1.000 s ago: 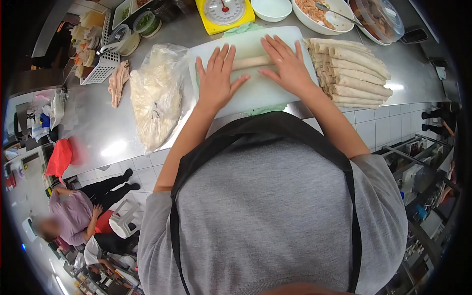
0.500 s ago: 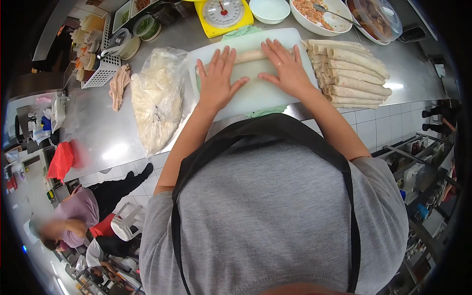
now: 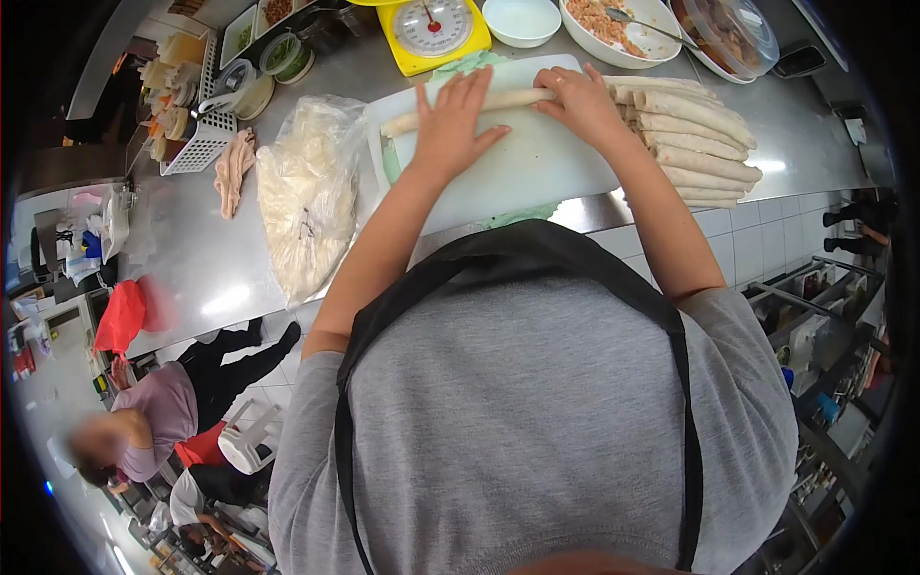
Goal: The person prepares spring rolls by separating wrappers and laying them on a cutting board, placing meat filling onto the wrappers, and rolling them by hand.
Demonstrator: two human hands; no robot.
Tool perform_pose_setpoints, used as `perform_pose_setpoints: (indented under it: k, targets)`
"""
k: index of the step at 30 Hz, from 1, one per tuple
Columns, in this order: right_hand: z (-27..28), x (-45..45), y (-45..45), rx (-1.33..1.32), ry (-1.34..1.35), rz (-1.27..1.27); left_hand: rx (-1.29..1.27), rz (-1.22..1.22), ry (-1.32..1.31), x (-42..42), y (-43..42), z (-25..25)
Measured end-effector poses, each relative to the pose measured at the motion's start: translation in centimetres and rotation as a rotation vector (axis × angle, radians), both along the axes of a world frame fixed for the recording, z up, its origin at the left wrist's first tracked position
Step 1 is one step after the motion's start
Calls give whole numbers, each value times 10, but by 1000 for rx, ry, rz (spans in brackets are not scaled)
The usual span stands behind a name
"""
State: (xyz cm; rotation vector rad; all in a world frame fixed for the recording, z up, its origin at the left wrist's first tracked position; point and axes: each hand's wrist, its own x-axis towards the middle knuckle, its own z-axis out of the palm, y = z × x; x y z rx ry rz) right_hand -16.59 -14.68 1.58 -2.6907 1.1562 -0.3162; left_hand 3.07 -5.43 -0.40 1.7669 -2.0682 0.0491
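Note:
A long pale dough roll [image 3: 508, 99] lies across the far part of a white cutting board [image 3: 537, 182]. My left hand [image 3: 450, 129] rests over its left half, palm down, fingers stretched out and apart. At the roll's right end, the fingers of my right hand [image 3: 580, 103] are bent and pinched around it. Just right of the board is a stacked pile of similar filled rolls [image 3: 695, 129], beside my right hand. A clear plastic bag of pale wrapper sheets [image 3: 307, 196] lies to the left of the board.
Along the back stand a yellow dial scale [image 3: 436, 38], a pale bowl [image 3: 522, 21], a bowl of orange-pink filling [image 3: 623, 29] with a spoon, and a lidded container [image 3: 733, 38]. A crumpled cloth [image 3: 230, 172] and white basket [image 3: 201, 144] are left. Another person [image 3: 158, 412] is beyond the table.
My right hand has gone from flat and spread to bent fingers gripping the roll's right end. The roll and my left hand have shifted slightly away from my body.

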Motion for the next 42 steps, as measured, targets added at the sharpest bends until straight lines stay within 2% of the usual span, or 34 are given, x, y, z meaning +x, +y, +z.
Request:
perform_pose_setpoints:
  k: [1,3,4,5,6,7,8,9,10,11,13,15,18,21,22,23,25,26,28,30,32,35,37,42]
  targets:
    - [8,0,5,21,-25,8,-2,-1,0,-8,-2,8]
    - [35,1,19,41,-50,18,193,-85,209,-21,-6,23]
    - [56,2,29,71,-128,45,18,-93,230,-29,-7,28]
    - [72,3,38,101,-207,69,18,-98,231,-32,-9,36]
    - [82,5,44,100,-206,63,89,-107,429,-36,-12,44]
    - [90,7,50,95,-373,90,162,-116,626,-38,-13,51]
    - [96,8,55,85,-540,119,160,-121,624,-39,-12,57]
    - [100,8,59,78,-543,117,24,-145,749,-39,-9,64]
    - [103,9,63,55,-807,135,-114,-167,872,-39,-6,71]
    - [105,9,65,33,-1070,156,-118,-167,869,-39,-2,79]
    - [101,5,67,-4,-1053,169,-73,-198,1177,-39,8,99]
    - [101,5,71,-229,-954,331,-65,-176,1141,-39,16,111]
    - [106,7,77,-262,-906,337,-23,-190,1232,-42,23,115]
    - [113,6,73,-328,-863,350,11,-151,1145,-46,31,120]
    - [115,6,71,-362,-867,372,-35,-161,1042,-47,33,121]
    - [121,5,71,-364,-866,372,-81,-170,938,-47,34,123]
    - [136,3,73,-119,-775,354,-68,-169,867,-44,32,124]
    - [143,5,76,-122,-776,354,-56,-167,796,-42,31,124]
    - [152,11,80,153,-882,194,-48,-162,817,-44,34,132]
    - [152,8,75,124,-852,229,-39,-154,840,-45,35,137]
    - [151,4,72,97,-822,264,-26,-164,1032,-48,34,139]
    - [145,2,73,1,-853,313,65,-197,1073,-41,31,137]
    - [139,2,75,-180,-906,352,77,-195,1146,-40,30,136]
    - [132,-2,77,-161,-862,361,65,-177,1278,-46,31,137]
